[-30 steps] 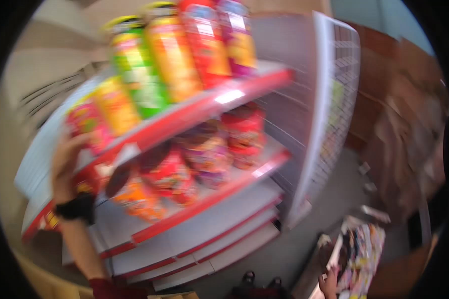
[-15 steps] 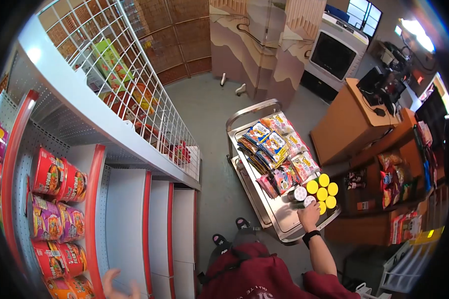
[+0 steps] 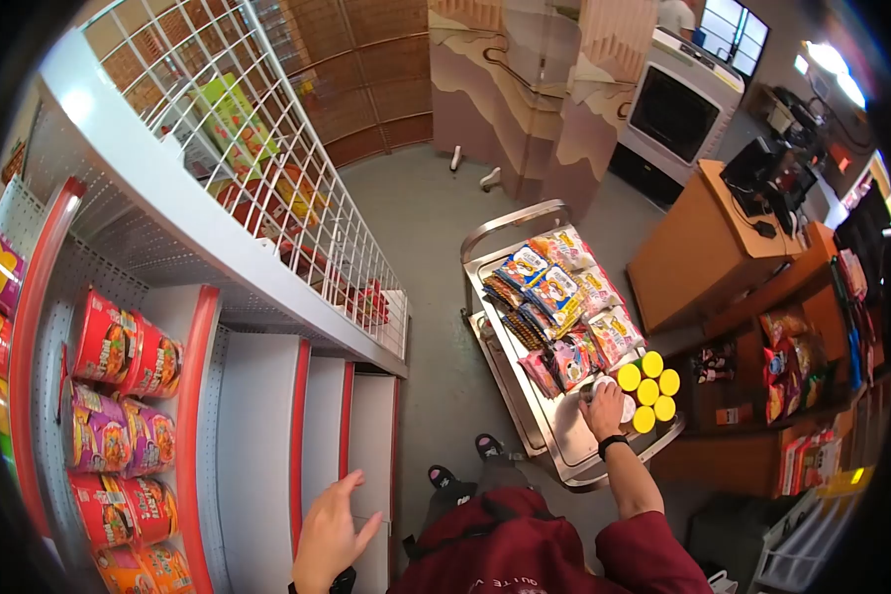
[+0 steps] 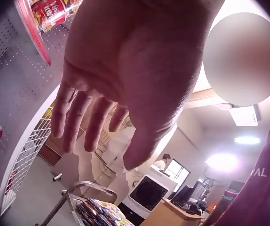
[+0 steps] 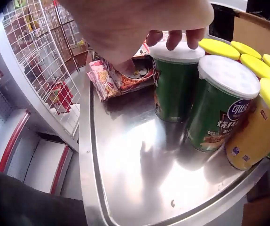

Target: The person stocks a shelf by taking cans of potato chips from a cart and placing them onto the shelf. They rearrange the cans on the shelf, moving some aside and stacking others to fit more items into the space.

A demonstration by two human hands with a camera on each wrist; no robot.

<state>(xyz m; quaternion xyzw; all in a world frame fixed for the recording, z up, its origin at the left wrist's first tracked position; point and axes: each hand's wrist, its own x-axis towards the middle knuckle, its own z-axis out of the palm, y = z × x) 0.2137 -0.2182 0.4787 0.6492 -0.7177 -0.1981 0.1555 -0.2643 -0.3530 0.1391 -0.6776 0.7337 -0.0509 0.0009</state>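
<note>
Over a metal trolley point(image 3: 569, 436), my right hand point(image 3: 604, 408) is at a green snack can point(image 5: 175, 89) with a white lid. In the right wrist view its bent fingertips come down on that lid, the thumb to the left of the can. Close beside it stands a second white-lidded green can point(image 5: 219, 108). Several yellow-lidded cans point(image 3: 648, 391) cluster to the right. My left hand point(image 3: 329, 530) is raised in front of the shelves, fingers spread and nothing in it.
Snack bags point(image 3: 554, 287) cover the trolley's far part. Left of me, red-edged shelves point(image 3: 257, 426) carry noodle cups point(image 3: 119, 426); a white wire rack point(image 3: 297, 188) closes their end. Desks point(image 3: 693, 238) and a snack shelf point(image 3: 777, 366) stand to the right.
The view swung from the shelf of tall cans to the trolley. My left hand has left the upper shelf and come toward my body. My right hand has shifted slightly left among the white-lidded cans.
</note>
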